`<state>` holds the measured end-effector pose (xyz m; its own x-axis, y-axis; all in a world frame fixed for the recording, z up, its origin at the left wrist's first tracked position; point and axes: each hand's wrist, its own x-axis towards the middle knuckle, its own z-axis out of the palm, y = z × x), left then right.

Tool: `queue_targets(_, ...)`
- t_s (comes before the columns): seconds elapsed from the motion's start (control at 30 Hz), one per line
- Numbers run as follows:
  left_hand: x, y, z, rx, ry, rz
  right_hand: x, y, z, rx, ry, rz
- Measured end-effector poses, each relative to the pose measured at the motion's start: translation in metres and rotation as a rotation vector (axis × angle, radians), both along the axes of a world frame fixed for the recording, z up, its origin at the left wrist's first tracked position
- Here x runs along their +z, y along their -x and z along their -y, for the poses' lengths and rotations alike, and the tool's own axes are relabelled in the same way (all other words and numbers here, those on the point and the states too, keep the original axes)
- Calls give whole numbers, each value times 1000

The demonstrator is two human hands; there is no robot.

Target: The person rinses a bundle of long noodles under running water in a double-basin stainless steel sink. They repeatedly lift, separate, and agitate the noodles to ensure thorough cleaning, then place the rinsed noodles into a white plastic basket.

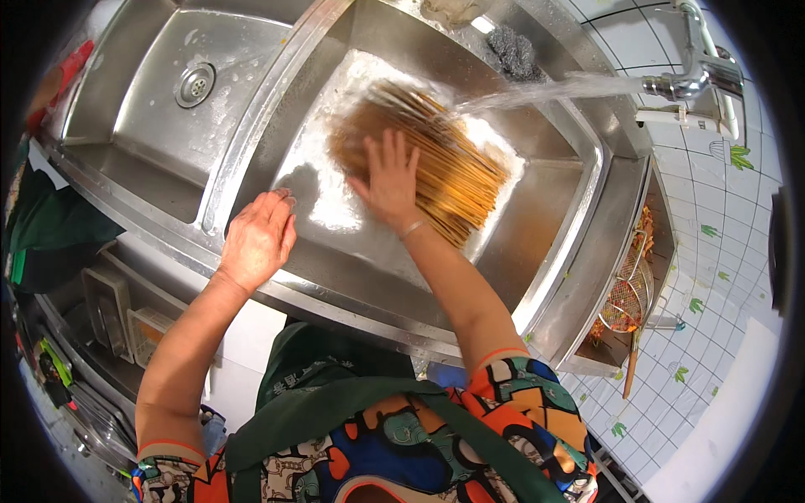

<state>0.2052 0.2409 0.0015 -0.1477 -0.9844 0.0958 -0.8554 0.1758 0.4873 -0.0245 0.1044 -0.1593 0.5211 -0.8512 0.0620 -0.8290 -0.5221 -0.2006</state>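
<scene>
A wide bundle of wooden chopsticks (462, 173) lies side by side on the wet bottom of the right-hand sink basin (371, 261). My right hand (393, 176) rests palm down on them with its fingers spread, and their left part is blurred. From the wall faucet (676, 85), water (553, 91) streams onto the chopsticks' far side. Over the front rim, near the divider between the basins, is my left hand (261, 232). Its fingers are bent and close together, and its palm is hidden.
A steel wool scrubber (512, 53) sits on the sink's back ledge. On the left is a second basin (157, 119) with a drain (195, 85). A mesh strainer (629, 292) rests over a side trough (604, 352) holding food scraps. Plastic containers (110, 311) stand below left.
</scene>
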Motion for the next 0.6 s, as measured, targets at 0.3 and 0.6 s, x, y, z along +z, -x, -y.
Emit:
queue_targets(0.3,-1,0,1,32,-13,-25,-5,-4,-10,27,-43,-62)
queue_targets(0.6,-1,1,6,22,-6,-1,-3,4,27,-25,39,-194)
